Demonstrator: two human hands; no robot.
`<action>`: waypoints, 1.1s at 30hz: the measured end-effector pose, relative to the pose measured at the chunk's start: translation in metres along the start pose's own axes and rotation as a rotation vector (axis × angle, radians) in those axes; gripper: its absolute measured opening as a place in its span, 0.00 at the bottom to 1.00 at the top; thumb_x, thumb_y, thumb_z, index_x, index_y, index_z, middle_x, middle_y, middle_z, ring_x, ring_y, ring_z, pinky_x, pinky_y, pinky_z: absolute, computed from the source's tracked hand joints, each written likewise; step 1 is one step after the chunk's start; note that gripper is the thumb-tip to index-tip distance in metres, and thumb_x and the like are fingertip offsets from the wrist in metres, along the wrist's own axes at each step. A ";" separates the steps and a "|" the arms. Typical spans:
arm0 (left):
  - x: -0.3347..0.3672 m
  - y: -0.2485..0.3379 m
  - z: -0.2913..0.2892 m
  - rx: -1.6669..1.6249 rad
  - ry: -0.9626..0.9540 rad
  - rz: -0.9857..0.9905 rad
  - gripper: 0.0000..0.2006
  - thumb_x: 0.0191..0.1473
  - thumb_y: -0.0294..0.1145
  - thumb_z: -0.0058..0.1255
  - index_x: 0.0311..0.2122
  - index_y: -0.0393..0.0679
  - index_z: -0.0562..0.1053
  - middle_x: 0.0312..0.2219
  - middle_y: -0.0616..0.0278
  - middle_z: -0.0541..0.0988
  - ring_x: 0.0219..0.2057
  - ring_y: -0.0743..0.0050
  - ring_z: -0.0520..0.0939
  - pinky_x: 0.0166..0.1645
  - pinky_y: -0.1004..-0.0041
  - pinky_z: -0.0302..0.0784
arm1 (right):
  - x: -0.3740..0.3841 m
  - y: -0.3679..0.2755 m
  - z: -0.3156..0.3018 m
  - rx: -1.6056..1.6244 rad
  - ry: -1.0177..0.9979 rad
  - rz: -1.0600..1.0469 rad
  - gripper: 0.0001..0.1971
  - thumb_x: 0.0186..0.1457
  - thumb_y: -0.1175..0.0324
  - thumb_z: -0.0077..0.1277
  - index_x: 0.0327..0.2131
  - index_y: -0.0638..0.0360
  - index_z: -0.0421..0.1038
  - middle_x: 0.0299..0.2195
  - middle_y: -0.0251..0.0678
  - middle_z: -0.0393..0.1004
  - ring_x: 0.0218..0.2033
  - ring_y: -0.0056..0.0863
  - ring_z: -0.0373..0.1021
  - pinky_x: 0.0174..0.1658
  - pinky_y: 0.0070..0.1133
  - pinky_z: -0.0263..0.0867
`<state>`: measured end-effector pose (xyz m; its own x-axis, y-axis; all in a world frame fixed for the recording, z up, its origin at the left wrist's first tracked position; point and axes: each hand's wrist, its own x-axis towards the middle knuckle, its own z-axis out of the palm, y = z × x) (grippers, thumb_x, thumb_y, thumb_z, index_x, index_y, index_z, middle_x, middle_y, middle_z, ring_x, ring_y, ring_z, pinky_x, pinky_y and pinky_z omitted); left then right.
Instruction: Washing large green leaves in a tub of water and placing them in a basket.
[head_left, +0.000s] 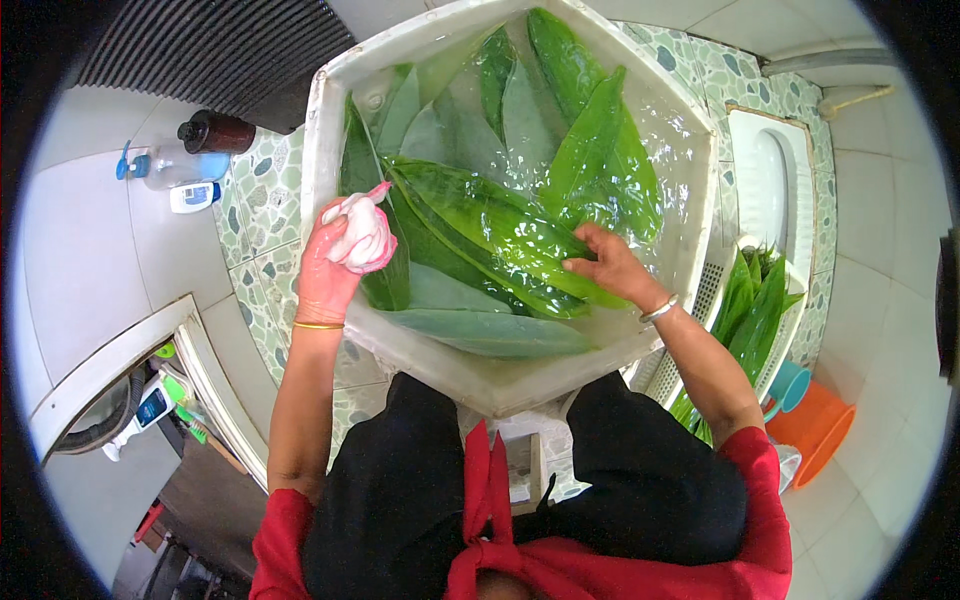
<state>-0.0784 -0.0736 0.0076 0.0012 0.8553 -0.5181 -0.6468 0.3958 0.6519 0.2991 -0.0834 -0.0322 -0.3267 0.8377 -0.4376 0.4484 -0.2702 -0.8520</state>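
Observation:
A large white tub (pixel 707 200) of water stands before my knees, with several broad green leaves soaking in it. My left hand (pixel 325 280) is closed round a wet, crumpled pink-and-white cloth (pixel 365 235) above the tub's left side. Across the middle, one long glossy leaf (pixel 480 210) lies at the water surface. My right hand (pixel 615 268) has its thumb and fingers on this leaf's right end, seeming to pinch it. Other leaves (pixel 545 135) float or lie under water toward the far side.
Right of the tub, a white perforated basket (pixel 712 285) and more long leaves (pixel 762 310) stand near a teal mug (pixel 788 385) and an orange bucket (pixel 822 425). A squat toilet (pixel 772 170) is farther back. Bottles (pixel 190 165) stand at the left wall, above a white-framed opening (pixel 215 385).

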 end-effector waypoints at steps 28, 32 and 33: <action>-0.018 0.014 -0.004 0.241 0.191 0.334 0.14 0.47 0.23 0.48 0.41 0.41 0.67 0.35 0.62 0.73 0.36 0.77 0.74 0.43 0.77 0.69 | 0.111 -0.083 0.144 0.123 -0.154 0.116 0.11 0.47 0.69 0.52 0.33 0.67 0.68 0.21 0.36 0.71 0.22 0.21 0.68 0.26 0.19 0.65; -0.029 0.023 -0.014 0.312 0.202 0.327 0.13 0.47 0.24 0.48 0.41 0.40 0.67 0.34 0.63 0.73 0.35 0.79 0.73 0.42 0.78 0.69 | 0.132 -0.097 0.072 -0.101 0.123 -0.164 0.10 0.46 0.75 0.51 0.36 0.63 0.68 0.21 0.25 0.68 0.24 0.14 0.63 0.29 0.15 0.62; -0.025 0.022 -0.012 0.360 0.180 0.332 0.13 0.47 0.24 0.48 0.41 0.40 0.67 0.34 0.63 0.73 0.35 0.80 0.73 0.41 0.78 0.69 | 0.138 -0.090 0.037 -0.205 0.187 -0.228 0.11 0.46 0.76 0.51 0.36 0.63 0.68 0.24 0.27 0.68 0.25 0.16 0.64 0.30 0.15 0.62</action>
<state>-0.1012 -0.0906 0.0283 -0.3106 0.8959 -0.3176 -0.2869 0.2302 0.9299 0.1832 0.0389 -0.0263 -0.2882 0.9429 -0.1668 0.5452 0.0184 -0.8381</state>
